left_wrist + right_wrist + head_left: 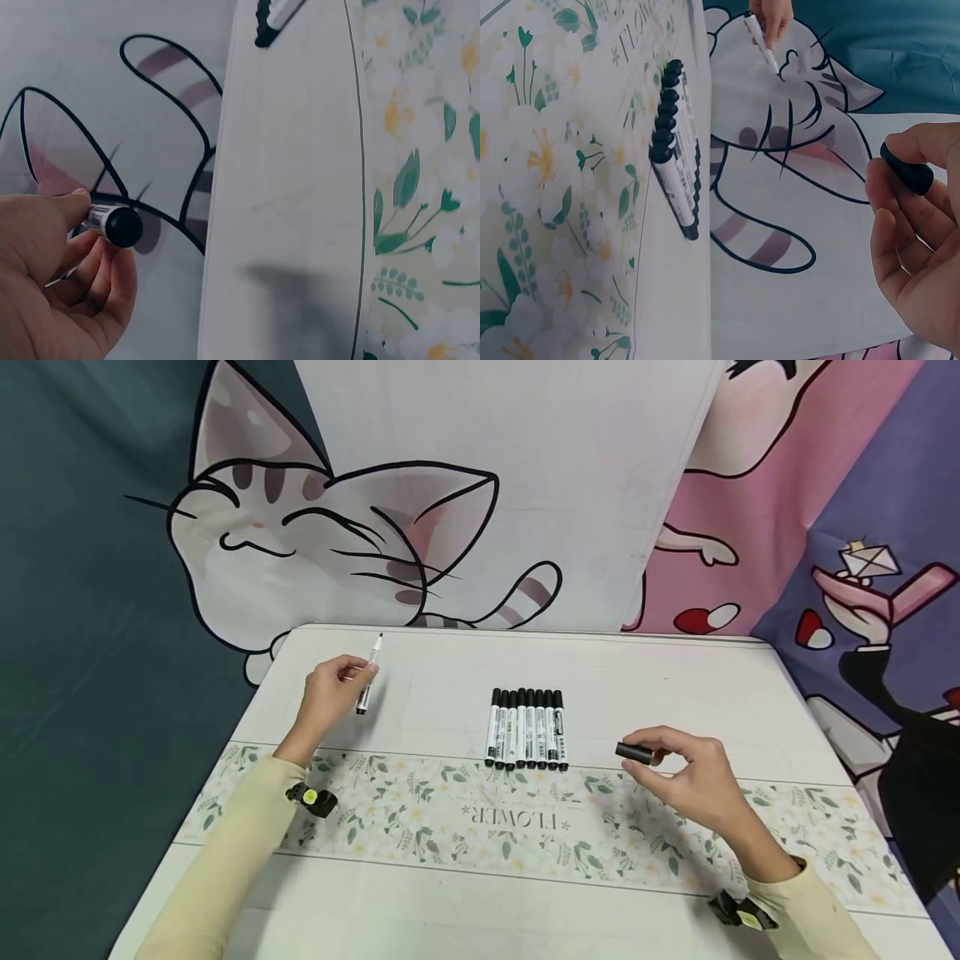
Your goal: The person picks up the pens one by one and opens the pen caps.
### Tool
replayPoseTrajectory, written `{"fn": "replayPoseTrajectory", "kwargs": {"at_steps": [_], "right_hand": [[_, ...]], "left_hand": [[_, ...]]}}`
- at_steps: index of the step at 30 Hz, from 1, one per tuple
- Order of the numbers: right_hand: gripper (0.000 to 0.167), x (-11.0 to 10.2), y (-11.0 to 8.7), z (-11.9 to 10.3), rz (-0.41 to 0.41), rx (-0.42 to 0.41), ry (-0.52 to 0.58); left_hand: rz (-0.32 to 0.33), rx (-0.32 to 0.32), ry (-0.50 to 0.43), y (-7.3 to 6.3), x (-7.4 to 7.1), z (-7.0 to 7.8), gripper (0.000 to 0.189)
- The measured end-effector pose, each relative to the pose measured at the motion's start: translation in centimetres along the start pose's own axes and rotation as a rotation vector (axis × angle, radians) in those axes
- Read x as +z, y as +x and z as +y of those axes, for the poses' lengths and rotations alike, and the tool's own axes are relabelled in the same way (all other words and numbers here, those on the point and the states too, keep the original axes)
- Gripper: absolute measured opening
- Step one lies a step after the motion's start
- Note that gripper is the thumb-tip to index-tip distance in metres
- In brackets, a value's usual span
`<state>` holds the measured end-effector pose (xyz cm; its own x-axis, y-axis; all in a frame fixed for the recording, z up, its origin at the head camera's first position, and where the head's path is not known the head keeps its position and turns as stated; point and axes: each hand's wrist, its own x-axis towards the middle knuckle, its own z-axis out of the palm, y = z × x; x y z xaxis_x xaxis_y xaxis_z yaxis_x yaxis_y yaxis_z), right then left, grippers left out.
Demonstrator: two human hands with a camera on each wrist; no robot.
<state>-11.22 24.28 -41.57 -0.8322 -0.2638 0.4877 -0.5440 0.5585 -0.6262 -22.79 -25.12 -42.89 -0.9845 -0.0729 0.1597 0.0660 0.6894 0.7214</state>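
My left hand [333, 689] pinches an uncapped white marker [373, 653] over the table's far left part. Its bare tip points up and away, and its black end [124, 227] faces the left wrist camera. On the other side, my right hand [693, 777] holds a black marker cap [634, 752] between thumb and fingers, above the floral band. The same cap [907, 169] shows dark at the fingertips in the right wrist view. Between the hands, several capped white markers [527, 731] lie side by side in a row, black caps toward the far edge.
A white table [450, 910] has a printed floral band [420, 814] across it with the word FLOWER upside down. Behind its far edge hangs a backdrop cloth [592, 485] with a cartoon cat. Each wrist wears a small black camera [313, 799].
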Motion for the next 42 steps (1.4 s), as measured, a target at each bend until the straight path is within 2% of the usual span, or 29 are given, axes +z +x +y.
{"fn": "replayPoseTrajectory", "kwargs": {"at_steps": [11, 20, 28, 35, 42], "right_hand": [[0.039, -0.2, -0.6, 0.7, 0.011, 0.067, -0.029], [0.041, -0.4, -0.8, 1.0, 0.024, 0.068, -0.016], [0.041, -0.4, -0.9, 1.1, 0.037, 0.081, -0.016], [0.04, -0.4, -0.9, 1.1, 0.041, 0.088, -0.023], [0.039, -0.5, -1.3, 1.0, 0.039, 0.109, -0.019]], "left_hand": [[-0.098, -0.077, 0.028, 2.0, 0.0, -2.6, 0.045], [-0.053, -0.149, 0.015, 3.2, 0.6, -4.7, 0.047], [-0.025, -0.21, -0.001, 4.2, 1.7, -6.7, 0.045], [-0.007, -0.246, 0.001, 4.1, 2.2, -7.5, 0.043], [-0.02, -0.275, 0.0, 3.8, 2.4, -8.0, 0.041]]}}
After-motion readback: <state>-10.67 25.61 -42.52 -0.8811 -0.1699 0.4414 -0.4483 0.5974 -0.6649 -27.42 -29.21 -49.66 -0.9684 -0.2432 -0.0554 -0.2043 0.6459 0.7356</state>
